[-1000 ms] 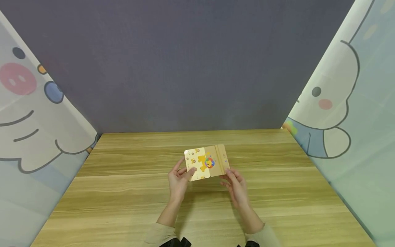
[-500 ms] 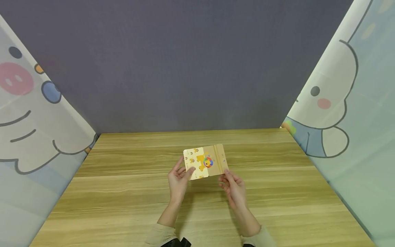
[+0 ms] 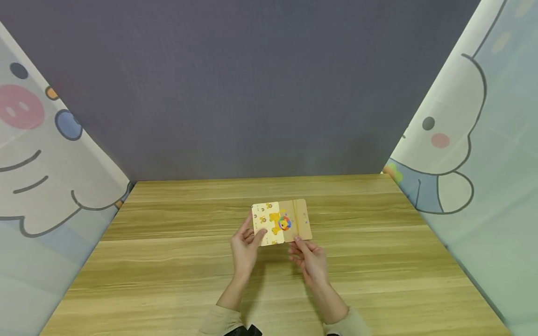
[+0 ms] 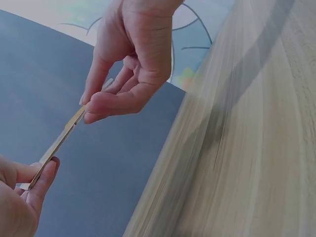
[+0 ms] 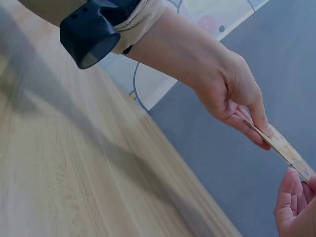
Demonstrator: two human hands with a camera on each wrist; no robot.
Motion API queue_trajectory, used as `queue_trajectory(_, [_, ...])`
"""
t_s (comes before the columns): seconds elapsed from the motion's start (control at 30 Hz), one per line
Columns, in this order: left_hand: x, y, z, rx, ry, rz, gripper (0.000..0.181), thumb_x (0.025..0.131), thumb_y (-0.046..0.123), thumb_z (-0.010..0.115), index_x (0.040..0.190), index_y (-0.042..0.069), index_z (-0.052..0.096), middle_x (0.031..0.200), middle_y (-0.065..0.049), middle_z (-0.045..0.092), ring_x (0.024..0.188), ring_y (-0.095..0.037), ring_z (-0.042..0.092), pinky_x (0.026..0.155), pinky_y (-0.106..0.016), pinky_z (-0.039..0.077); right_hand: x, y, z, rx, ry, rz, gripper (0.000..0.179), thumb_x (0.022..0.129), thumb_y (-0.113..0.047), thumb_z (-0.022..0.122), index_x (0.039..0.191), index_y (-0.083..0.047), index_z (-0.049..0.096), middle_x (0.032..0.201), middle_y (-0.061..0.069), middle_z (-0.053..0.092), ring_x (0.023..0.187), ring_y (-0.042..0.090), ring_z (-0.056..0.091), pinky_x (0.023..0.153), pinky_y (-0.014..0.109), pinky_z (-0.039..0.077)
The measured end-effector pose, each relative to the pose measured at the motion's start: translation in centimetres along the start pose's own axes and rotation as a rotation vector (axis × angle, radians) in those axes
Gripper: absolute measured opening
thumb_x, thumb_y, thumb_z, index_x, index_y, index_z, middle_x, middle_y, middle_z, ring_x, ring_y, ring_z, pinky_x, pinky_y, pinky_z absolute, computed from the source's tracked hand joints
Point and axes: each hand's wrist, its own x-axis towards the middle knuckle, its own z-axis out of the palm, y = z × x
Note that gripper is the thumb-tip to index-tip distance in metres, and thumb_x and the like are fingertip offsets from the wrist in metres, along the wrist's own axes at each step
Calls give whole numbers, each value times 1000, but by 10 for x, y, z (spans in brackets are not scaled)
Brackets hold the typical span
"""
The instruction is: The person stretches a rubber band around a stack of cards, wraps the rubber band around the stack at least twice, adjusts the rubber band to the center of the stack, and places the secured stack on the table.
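Held above the table is a thin, flat card booklet [image 3: 290, 228], cream on its left part and kraft brown on its right, with a cartoon lion across the two. Fold lines run down the brown part. My left hand [image 3: 244, 249] pinches the cream end, thumb on top and fingers beneath. My right hand [image 3: 313, 263] pinches the lower edge of the brown part near the fold lines. Edge-on in the left wrist view, the booklet [image 4: 57, 143] looks slim, with layers slightly apart. In the right wrist view, my left hand [image 5: 232, 94] grips the far end.
A wood-grain table [image 3: 168, 280] lies under both hands. Behind it rises a dark grey panel [image 3: 260, 93]. Cartoon-printed curtains hang at the left [image 3: 50, 186] and right [image 3: 445, 154] sides. A black wrist device [image 5: 94, 34] sits at the left sleeve.
My right hand has slid left along the booklet's lower edge, from its right corner to near the fold lines. The brown end now looks flatter. My left hand keeps its grip.
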Motion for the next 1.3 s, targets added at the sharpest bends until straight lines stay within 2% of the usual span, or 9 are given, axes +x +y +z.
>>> queue_trajectory(0.2, [1,-1,-2,-19,3,-4,52,76,-8,63,124,-8,43,80,-27,62,51,-17,59,45,-13,47,-1,0,-1,-30,-39,17,14,84,-15,61,83,-2,64,77,8,66,63,15,62,57,24,53])
queue_trajectory(0.4, [3,2,-5,-31,-9,21,52,76,-10,63,123,-12,42,76,-30,60,39,-1,41,40,-9,40,-1,-4,-5,-87,-67,13,30,86,-21,60,94,8,59,82,8,65,69,16,61,62,27,53])
queue_trajectory(0.43, [3,2,-5,-28,-8,22,51,76,-10,63,123,-12,42,74,-30,60,37,-1,37,38,-8,38,-1,-5,-5,-90,-57,10,31,86,-22,59,94,8,58,82,7,65,70,16,61,62,27,53])
queue_trajectory(0.6, [3,3,-5,-25,9,28,50,75,-11,62,121,-14,43,69,-30,57,38,0,38,39,-7,38,-1,-4,-5,-60,1,6,20,85,-19,61,86,2,61,79,6,65,66,14,60,63,27,53])
queue_trajectory(0.8, [1,1,-4,-33,36,36,50,75,-11,63,121,-13,44,59,-30,52,36,0,34,36,-7,35,-2,-2,-1,-35,4,14,14,84,-15,62,85,-1,64,76,5,66,64,14,62,64,28,54])
queue_trajectory(1.0, [0,0,-2,-36,65,-9,50,75,-10,64,122,-10,46,71,-30,59,39,-2,42,37,-8,37,-3,0,1,-9,8,18,13,84,-14,62,86,-1,64,76,8,66,64,15,63,67,33,54])
queue_trajectory(1.07, [-1,0,-1,-30,53,-17,50,76,-10,63,122,-11,45,73,-30,59,40,-4,45,39,-9,39,-3,2,3,-8,1,21,14,84,-13,62,85,1,65,76,8,66,63,16,64,67,34,54])
queue_trajectory(1.2, [-2,0,1,-32,21,-4,50,76,-10,63,121,-13,43,76,-30,60,49,-17,58,46,-16,49,-5,5,5,-11,-22,30,14,84,-13,61,83,1,65,76,8,67,65,17,64,66,34,54])
queue_trajectory(1.3, [-2,-1,1,-50,8,9,51,76,-10,63,122,-14,42,78,-31,60,53,-20,61,52,-21,52,-5,6,5,-19,-40,33,16,85,-16,61,84,-1,65,79,8,67,67,17,64,66,33,54])
